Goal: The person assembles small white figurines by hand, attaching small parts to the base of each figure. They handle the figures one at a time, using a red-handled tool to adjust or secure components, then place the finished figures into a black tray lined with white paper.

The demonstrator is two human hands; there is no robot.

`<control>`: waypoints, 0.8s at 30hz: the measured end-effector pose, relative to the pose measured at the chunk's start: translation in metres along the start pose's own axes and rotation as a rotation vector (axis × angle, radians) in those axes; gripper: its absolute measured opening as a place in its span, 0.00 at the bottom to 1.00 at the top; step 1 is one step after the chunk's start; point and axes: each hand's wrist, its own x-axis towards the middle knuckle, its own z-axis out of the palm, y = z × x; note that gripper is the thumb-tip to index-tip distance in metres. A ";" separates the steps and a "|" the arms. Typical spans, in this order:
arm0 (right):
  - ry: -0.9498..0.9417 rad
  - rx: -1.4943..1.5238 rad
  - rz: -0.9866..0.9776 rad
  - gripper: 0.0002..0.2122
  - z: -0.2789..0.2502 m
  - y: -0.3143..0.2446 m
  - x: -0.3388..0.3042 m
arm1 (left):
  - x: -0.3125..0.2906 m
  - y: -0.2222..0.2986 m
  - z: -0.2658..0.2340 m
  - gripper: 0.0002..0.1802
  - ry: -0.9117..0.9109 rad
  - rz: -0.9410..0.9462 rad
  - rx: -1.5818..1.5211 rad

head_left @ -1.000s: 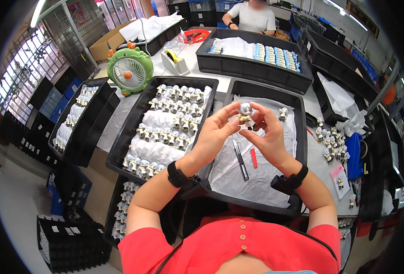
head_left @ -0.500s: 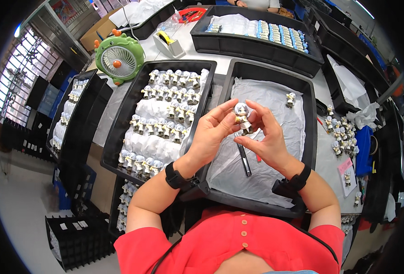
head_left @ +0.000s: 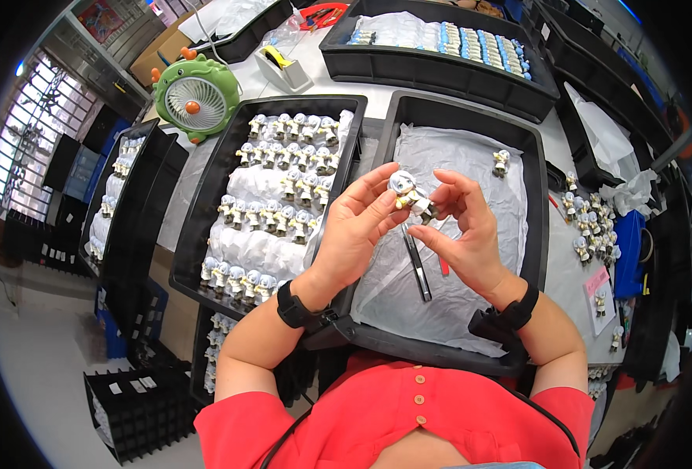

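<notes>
My left hand (head_left: 359, 223) pinches a small figurine (head_left: 413, 194) with pale grey hair, a white outfit and dark feet, which tilts with its head to the left. Close by the figurine's feet is my right hand (head_left: 471, 234), its thumb and fingers apart; it does not appear to grip it. Both hands are above a black tray (head_left: 539, 234) lined with thin white sheet. On that lining lie a dark pen-like tool (head_left: 418, 270) and a small red item (head_left: 444, 267), partly covered by my right hand. Another figurine (head_left: 500, 162) stands at the tray's upper right.
Left of my hands, a second black tray (head_left: 361, 148) holds several rows of similar figurines. Beyond it are a green fan (head_left: 197, 98) and a tape dispenser (head_left: 283, 70). A long black tray (head_left: 439, 76) sits at the back. Loose figurines (head_left: 590, 227) cluster at right beside a blue bin (head_left: 631, 254).
The figurine has gone from upright to tilted, its head leaning left and its feet swung right. My right hand's fingers have spread and moved slightly away from it.
</notes>
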 end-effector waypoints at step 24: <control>-0.047 0.118 0.107 0.15 0.006 0.005 -0.009 | -0.001 -0.003 -0.006 0.20 0.014 -0.027 0.116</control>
